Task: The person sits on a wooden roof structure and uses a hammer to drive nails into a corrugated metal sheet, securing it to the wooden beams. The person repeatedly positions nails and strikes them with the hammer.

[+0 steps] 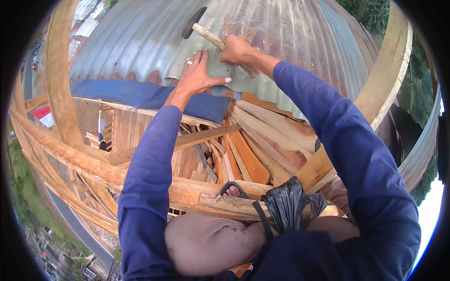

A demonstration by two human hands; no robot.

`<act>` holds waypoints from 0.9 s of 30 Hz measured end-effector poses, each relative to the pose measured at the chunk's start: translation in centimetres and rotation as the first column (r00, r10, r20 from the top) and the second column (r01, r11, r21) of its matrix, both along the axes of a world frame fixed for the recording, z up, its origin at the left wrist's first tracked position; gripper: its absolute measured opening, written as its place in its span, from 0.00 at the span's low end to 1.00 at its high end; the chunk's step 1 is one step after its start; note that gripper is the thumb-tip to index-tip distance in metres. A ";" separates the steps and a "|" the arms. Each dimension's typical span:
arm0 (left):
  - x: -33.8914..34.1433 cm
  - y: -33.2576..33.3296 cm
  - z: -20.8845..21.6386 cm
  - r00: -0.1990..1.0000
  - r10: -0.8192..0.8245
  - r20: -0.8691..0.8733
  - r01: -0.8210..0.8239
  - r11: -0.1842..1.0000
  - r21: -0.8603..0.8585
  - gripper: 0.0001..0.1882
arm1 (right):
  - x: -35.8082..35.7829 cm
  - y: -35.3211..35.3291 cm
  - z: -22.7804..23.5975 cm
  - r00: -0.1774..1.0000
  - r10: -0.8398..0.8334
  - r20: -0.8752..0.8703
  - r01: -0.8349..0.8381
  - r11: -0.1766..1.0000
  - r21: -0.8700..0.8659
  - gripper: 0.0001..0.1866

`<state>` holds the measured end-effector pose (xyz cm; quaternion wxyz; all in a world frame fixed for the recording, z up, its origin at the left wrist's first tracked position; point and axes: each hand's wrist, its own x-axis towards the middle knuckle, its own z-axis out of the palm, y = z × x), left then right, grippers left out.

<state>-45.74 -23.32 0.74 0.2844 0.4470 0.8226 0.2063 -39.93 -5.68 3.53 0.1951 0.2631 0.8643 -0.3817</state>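
Observation:
Beyond the roof timbers lies a weathered corrugated metal sheet (140, 42), grey-green with rust patches. My left hand (197, 77) rests on it near its lower edge, palm down, fingers and thumb spread. Just right of it, my right hand (236, 50) grips the wooden handle of a hammer (209, 36). The dark hammer head points up and left, above my left fingertips, and the handle's end sticks out below my fist. Whether a nail stands in the sheet by my fingers, I cannot tell.
Blue tarp (136, 93) hangs under the sheet's edge. A wooden beam (206, 202) crosses before my knees; upright timbers (61, 70) rise on both sides. Planks (272, 126) lie below. A black plastic bag (288, 203) sits at my waist. Ground and a road (77, 229) show far below.

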 end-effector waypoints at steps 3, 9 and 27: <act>0.0 0.0 0.3 1.000 0.014 0.012 -0.013 1.000 -0.017 0.75 | 1.9 -0.4 -0.8 0.949 0.088 -0.301 -0.010 0.968 0.253 0.17; 0.2 0.1 -0.4 0.998 -0.025 -0.053 0.025 1.000 0.000 0.75 | 1.1 -0.1 -0.1 0.990 -0.139 -0.030 0.138 0.990 -0.039 0.15; 1.3 -0.2 1.5 0.988 -0.116 -0.101 0.104 0.988 -0.114 0.52 | 1.3 -0.1 1.8 0.989 -0.120 -0.084 0.115 0.991 -0.061 0.16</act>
